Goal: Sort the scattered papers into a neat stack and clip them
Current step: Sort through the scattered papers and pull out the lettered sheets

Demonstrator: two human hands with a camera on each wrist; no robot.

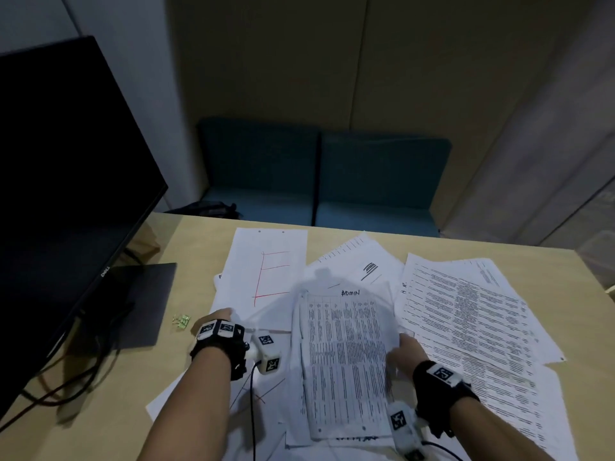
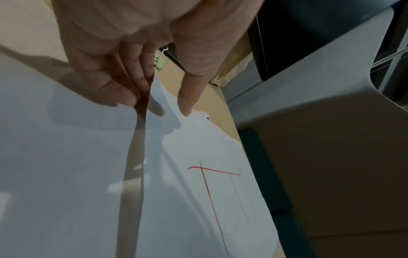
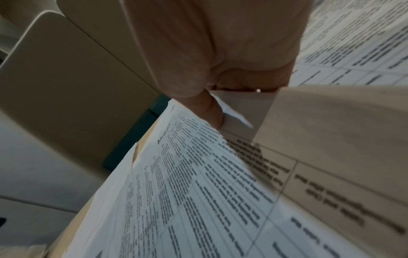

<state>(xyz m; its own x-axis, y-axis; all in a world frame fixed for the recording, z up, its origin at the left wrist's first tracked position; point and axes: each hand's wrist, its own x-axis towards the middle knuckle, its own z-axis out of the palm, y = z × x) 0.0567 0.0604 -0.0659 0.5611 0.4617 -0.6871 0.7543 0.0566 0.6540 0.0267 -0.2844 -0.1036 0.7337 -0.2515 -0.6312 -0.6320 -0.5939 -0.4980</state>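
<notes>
Two bare hands work a spread of loose papers [image 1: 466, 314] on a light wooden desk [image 1: 100, 410]. The left hand [image 1: 218, 319] rests at the near corner of a sheet with red ruled lines [image 1: 266, 271]; the head view shows only its back, while the left wrist camera shows the fingers [image 2: 185, 97] extended and lightly parted, tips touching the white sheets, with a lifted blank sheet [image 2: 66, 157] beside them. The right hand [image 1: 407, 352] takes the right edge of a printed table sheet headed "ADMIN" [image 1: 342, 361], raised and bowed above the pile. From the head it reads as a hand laid on the edge; the right wrist camera shows the thumb [image 3: 209, 111] curled over the sheet's top face and the fingers folded beneath, pinching it. A small green binder clip [image 1: 181, 320] lies on the bare desk left of the papers, just beside the monitor's dark base [image 1: 146, 304]; the left wrist view catches it past the fingers. Behind the desk stands a teal sofa [image 1: 332, 174].
</notes>
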